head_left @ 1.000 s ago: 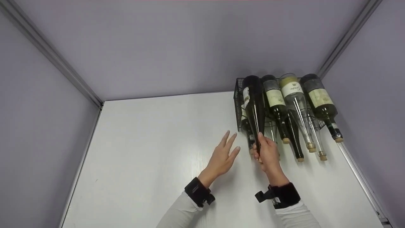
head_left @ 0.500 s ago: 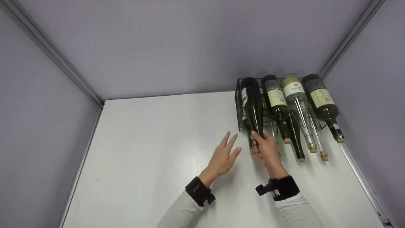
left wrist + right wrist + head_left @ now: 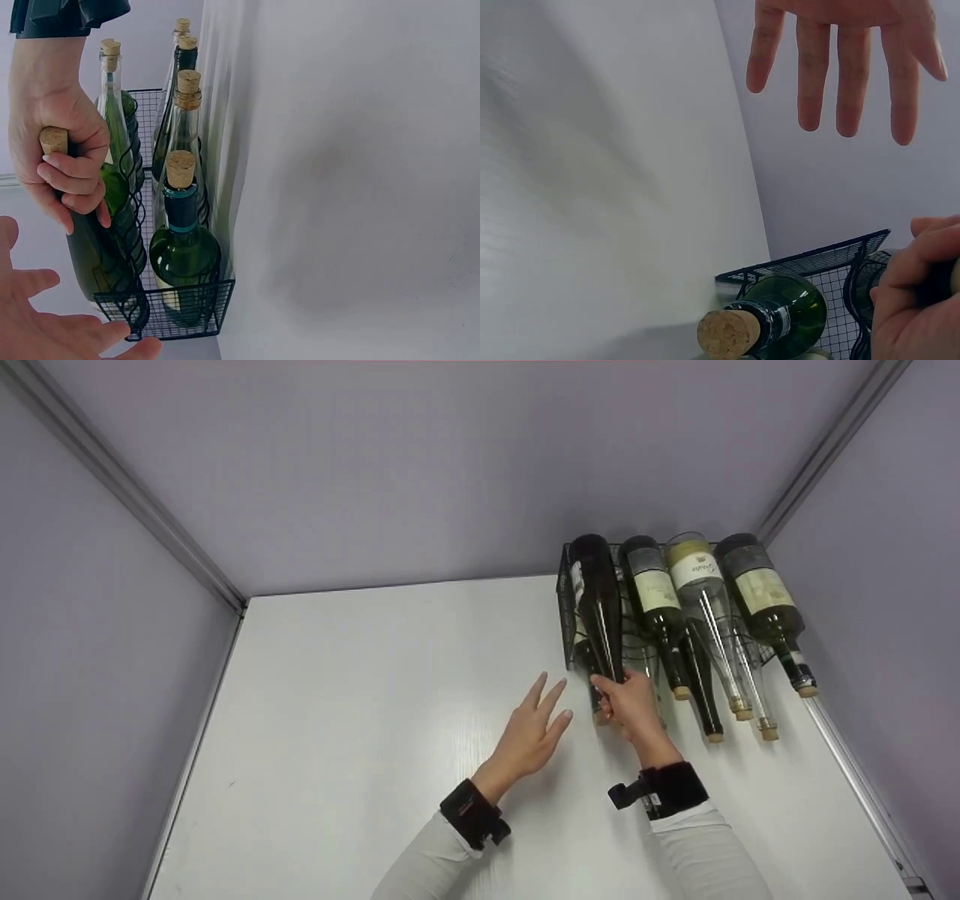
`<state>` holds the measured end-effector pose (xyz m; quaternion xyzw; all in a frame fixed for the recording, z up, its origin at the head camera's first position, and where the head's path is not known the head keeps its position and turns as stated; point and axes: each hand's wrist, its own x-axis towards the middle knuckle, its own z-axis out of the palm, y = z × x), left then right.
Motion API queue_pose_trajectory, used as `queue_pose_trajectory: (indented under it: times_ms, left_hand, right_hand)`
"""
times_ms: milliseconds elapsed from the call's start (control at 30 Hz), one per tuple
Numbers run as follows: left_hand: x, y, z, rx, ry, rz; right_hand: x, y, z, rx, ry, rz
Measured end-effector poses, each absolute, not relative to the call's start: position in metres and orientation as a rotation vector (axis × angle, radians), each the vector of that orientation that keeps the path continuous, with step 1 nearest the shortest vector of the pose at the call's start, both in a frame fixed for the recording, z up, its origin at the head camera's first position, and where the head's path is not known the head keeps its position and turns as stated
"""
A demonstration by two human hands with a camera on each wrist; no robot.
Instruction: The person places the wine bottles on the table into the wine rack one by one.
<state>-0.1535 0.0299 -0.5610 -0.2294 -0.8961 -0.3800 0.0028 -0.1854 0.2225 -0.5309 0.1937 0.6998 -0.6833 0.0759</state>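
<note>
My right hand (image 3: 634,705) grips the neck of a dark wine bottle (image 3: 596,600), fingers curled round it just below the cork (image 3: 54,140). That bottle lies at the upper left of a black wire wine rack (image 3: 564,607), its base toward the back wall. Below it, a green bottle (image 3: 184,259) with a blue-banded neck lies in the lower row. My left hand (image 3: 525,735) hangs over the table just left of the rack, fingers spread and straight, holding nothing. In the right wrist view, the left hand (image 3: 847,67) shows its fingers extended.
Several corked bottles fill the rack to the right: a green one (image 3: 656,589) with a cream label, a clear one (image 3: 697,577), and another green one (image 3: 761,592) by the right wall. More necks poke out below. The white table (image 3: 360,697) spreads to the left.
The dark bottle has shifted slightly left and back in the rack's upper row, with my right hand following on its neck. My left hand has stayed nearly still.
</note>
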Motion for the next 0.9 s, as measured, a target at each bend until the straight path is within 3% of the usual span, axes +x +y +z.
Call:
queue_pose_trajectory:
  times_ms: [900]
  left_hand:
    - [-0.1505,0.0307,-0.5661,-0.748,-2.832,-1.164]
  right_hand:
    - [-0.1807,0.2273,-0.5374,0.561,2.018,-2.164]
